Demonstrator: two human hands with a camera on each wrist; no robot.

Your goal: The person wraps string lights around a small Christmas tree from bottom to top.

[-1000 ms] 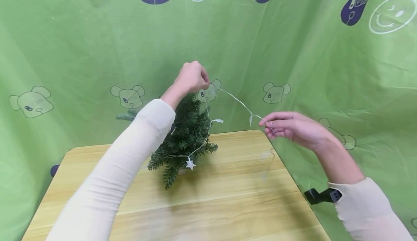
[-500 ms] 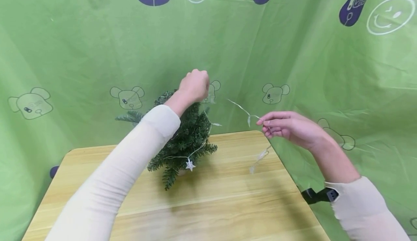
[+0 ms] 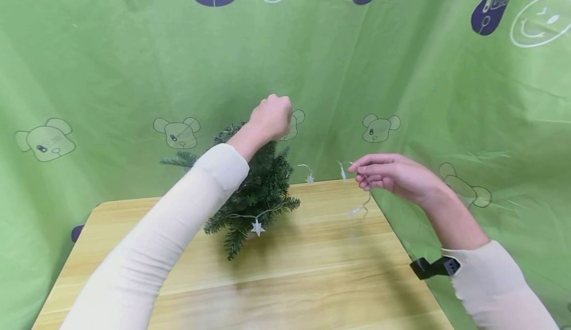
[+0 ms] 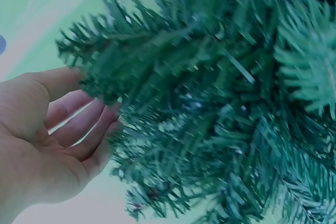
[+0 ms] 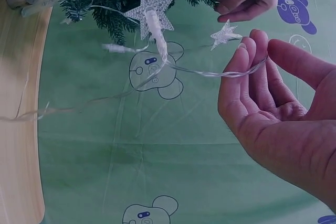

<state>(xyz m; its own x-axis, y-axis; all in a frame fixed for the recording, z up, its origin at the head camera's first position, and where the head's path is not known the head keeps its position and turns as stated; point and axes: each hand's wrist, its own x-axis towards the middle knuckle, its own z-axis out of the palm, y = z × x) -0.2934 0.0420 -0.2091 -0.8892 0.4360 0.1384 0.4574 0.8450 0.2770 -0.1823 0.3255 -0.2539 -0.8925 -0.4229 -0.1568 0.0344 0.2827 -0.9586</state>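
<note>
The right hand pinches a string of star lights, drooping down near the table's far right corner. The tree points up. I can't tell what the left hand grips.

And there's the left arm stretched forward, left hand high; right hand lower, thumb against fingertips

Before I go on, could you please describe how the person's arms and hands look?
The left sleeve and right sleeve are plain off-white. The left hand and right hand are bare, without gloves. A black device juts out by the right cuff.
</note>
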